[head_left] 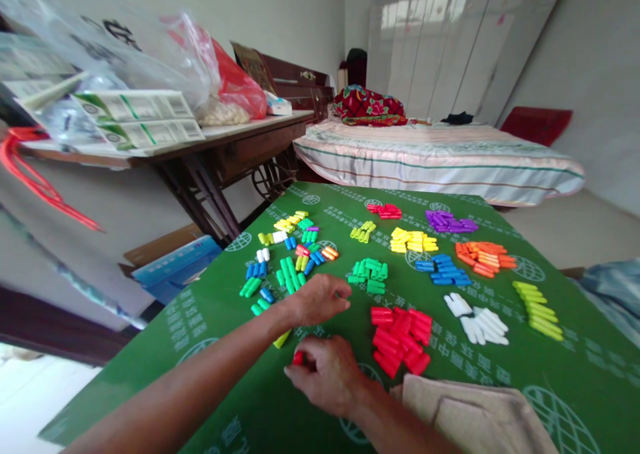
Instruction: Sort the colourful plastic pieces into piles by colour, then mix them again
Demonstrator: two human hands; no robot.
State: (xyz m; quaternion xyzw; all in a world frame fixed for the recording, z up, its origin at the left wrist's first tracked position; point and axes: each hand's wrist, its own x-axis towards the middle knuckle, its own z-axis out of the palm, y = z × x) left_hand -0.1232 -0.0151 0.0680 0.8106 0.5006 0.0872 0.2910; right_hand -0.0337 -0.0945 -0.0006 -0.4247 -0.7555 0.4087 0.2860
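My left hand (pixel 319 299) rests knuckles-up on the green table cover (pixel 500 387), fingers curled, just right of a mixed heap of coloured caps (pixel 290 261). A yellow cap (pixel 281 339) pokes out under its wrist. My right hand (pixel 327 374) lies nearer to me, fingers pinched on a small red cap (pixel 298 358). To its right is a pile of red caps (pixel 401 340). Sorted piles lie beyond: green (pixel 369 274), yellow (pixel 412 241), blue (pixel 443 270), orange (pixel 485 258), purple (pixel 450 221), white (pixel 477 321), lime (pixel 537 301).
A folded beige cloth (pixel 475 414) lies at the near right of the table. A wooden desk (pixel 240 147) with boxes and plastic bags stands to the left. A bed (pixel 435 157) with a striped cover is behind the table.
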